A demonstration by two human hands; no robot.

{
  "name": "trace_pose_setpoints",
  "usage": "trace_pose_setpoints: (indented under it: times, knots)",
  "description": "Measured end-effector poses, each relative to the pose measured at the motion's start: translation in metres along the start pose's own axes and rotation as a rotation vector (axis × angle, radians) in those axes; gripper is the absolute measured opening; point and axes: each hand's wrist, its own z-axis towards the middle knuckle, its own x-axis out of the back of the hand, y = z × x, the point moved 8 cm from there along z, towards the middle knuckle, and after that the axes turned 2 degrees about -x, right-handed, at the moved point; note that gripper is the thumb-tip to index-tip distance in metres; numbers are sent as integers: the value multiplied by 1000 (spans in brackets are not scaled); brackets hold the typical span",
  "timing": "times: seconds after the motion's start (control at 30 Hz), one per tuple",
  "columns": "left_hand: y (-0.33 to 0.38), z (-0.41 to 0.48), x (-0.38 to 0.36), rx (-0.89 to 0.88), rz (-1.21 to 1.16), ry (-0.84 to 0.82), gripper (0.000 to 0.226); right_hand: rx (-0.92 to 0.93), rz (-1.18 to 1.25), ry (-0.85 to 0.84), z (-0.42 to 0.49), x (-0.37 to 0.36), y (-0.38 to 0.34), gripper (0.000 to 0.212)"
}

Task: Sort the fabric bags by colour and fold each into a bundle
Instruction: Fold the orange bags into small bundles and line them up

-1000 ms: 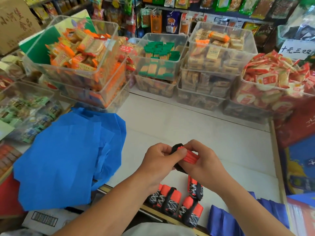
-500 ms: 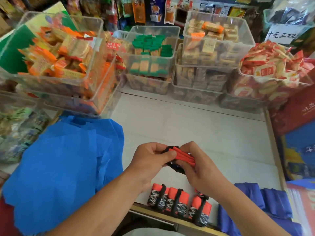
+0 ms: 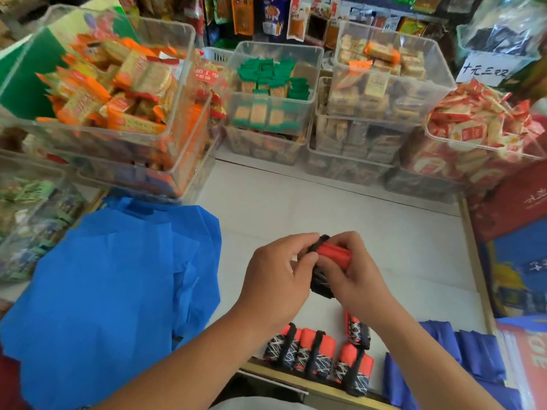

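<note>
Five red-and-black bundles (image 3: 318, 349), one of them held; perhaps three folded navy bags (image 3: 473, 353).

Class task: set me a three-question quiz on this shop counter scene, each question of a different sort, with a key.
1. True or false: the left hand and right hand both grip the rolled red-and-black fabric bundle.
2. The loose bright blue fabric bags lie on the person's: A left, B right, C inside a clear bin.
3. How many finished strapped red-and-black bundles lie at the front edge of the white counter?
Key: 1 true; 2 A; 3 four.
</note>
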Motion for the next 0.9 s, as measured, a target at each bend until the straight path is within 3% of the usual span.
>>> trace_pose_setpoints:
  times: [0.1, 0.17, 0.3, 0.43, 0.7, 0.9]
  knots:
    - [-3, -11, -4, -95, 60, -125, 42, -182, 267, 5, -2, 2, 11, 24]
    - [-13, -13, -1, -106, 96, -111, 47, -230, 360, -9, -4, 0, 16, 19]
    - [-39, -13, -13, 181, -192, -125, 41, -294, 551, -23, -5, -5, 24, 28]
    - [-31, -13, -27, 159, -208, -139, 29, -286, 530, -6, -6, -8, 27, 54]
    - [-43, -23, -41, 259, -307, -123, 25, -337, 674, 79, -11, 3, 38, 31]
    - [-49, -36, -62, 367, -417, -57, 23, -326, 607, 140, -7, 6, 45, 18]
